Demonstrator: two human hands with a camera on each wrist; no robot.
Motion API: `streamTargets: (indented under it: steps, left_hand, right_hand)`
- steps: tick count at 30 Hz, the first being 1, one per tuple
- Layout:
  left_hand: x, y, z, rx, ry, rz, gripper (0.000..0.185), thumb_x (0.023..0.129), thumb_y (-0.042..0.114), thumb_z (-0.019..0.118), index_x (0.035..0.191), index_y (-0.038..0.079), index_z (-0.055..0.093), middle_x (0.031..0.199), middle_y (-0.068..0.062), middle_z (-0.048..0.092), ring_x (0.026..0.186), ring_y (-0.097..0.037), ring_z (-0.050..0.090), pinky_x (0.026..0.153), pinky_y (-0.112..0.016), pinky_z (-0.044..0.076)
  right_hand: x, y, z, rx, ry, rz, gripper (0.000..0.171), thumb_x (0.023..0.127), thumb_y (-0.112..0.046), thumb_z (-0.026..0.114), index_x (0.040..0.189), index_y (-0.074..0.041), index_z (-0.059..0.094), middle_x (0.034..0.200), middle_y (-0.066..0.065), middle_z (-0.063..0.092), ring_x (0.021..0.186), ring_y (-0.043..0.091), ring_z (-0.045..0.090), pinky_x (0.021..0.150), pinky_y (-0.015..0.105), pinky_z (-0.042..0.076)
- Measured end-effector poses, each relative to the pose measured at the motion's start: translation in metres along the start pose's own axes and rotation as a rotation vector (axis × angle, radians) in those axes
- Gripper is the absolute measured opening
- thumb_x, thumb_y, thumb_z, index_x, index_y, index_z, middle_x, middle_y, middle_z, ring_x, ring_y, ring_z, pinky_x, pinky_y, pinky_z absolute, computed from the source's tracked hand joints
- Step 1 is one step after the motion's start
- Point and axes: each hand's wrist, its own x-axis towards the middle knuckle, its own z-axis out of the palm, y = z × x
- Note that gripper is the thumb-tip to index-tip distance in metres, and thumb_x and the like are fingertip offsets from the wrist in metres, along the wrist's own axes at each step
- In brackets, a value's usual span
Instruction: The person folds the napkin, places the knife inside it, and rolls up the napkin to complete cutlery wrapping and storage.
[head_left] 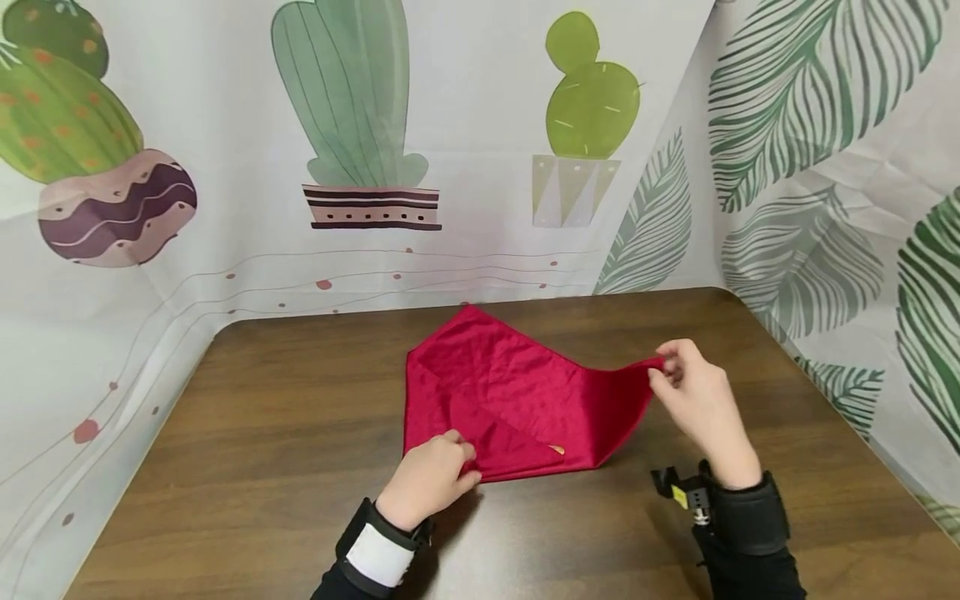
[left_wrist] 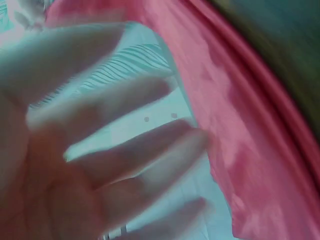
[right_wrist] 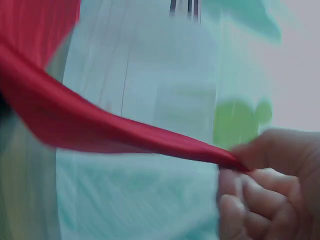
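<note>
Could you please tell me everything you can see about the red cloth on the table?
The red cloth is a soft, thin-looking fabric, slightly creased, lying partly folded near the middle of the brown wooden table. One corner points toward the far edge. A small orange tag shows near its front fold. The right hand pinches its right corner and lifts it off the table, drawing that side taut. The left hand rests on its front left edge, fingers touching the fabric.

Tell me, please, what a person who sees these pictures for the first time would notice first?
The red cloth at the middle of the brown table draws the eye first. The right hand pinches its right corner and lifts it off the table, while the left hand rests on its near edge. Behind the table hangs a curtain printed with cactus plants.
</note>
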Motion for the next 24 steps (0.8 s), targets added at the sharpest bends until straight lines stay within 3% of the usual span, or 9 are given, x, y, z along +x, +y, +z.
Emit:
streamTargets:
  steps: [4,8,11,14,19,24]
  left_hand:
    - [0.004,0.006,-0.006,-0.111,0.205,-0.032,0.012,0.078,0.016,0.066,0.084,0.007,0.061,0.076,-0.003,0.058,0.066,-0.015,0.058,0.056,-0.027,0.047]
    - [0.005,0.015,-0.013,-0.214,0.309,-0.022,0.019,0.08,0.015,0.064,0.096,0.006,0.058,0.082,-0.002,0.062,0.071,-0.012,0.059,0.064,-0.026,0.048]
    - [0.005,0.022,-0.018,-0.255,0.326,0.028,0.028,0.08,0.015,0.064,0.105,0.006,0.054,0.084,0.0,0.062,0.072,-0.011,0.06,0.065,-0.025,0.048]
    - [0.005,0.029,-0.019,-0.27,0.313,0.098,0.033,0.081,0.016,0.064,0.111,0.005,0.052,0.086,0.0,0.062,0.07,-0.009,0.059,0.063,-0.023,0.047]
    - [0.005,0.033,-0.017,-0.271,0.299,0.181,0.023,0.082,0.014,0.063,0.102,0.008,0.056,0.088,0.0,0.062,0.073,-0.009,0.058,0.067,-0.021,0.047]
    - [0.004,0.031,-0.013,-0.269,0.333,0.196,0.012,0.079,0.007,0.065,0.087,0.008,0.057,0.076,0.001,0.059,0.065,-0.008,0.055,0.062,-0.017,0.045]
  right_hand:
    - [-0.008,-0.031,0.024,0.118,0.094,-0.087,0.025,0.072,0.003,0.064,0.089,-0.001,0.046,0.068,0.005,0.06,0.056,0.014,0.055,0.051,0.022,0.044]
    - [-0.019,-0.056,0.046,0.156,0.029,-0.284,0.03,0.068,0.005,0.068,0.085,-0.003,0.045,0.069,0.001,0.057,0.056,0.009,0.055,0.05,0.021,0.045]
    - [-0.027,-0.069,0.061,0.145,-0.069,-0.425,0.031,0.067,0.002,0.07,0.082,-0.006,0.045,0.068,-0.002,0.055,0.057,0.006,0.054,0.05,0.018,0.044]
    - [-0.035,-0.076,0.073,0.14,-0.161,-0.501,0.03,0.068,-0.001,0.072,0.081,-0.009,0.045,0.067,-0.005,0.053,0.058,0.004,0.052,0.051,0.016,0.042]
    - [-0.044,-0.082,0.083,0.172,-0.23,-0.547,0.032,0.067,0.001,0.072,0.081,-0.009,0.045,0.067,-0.006,0.05,0.059,0.004,0.048,0.055,0.016,0.041]
    - [-0.046,-0.085,0.085,0.172,-0.247,-0.559,0.03,0.068,0.0,0.071,0.08,-0.01,0.045,0.065,-0.007,0.045,0.057,0.003,0.041,0.053,0.014,0.037]
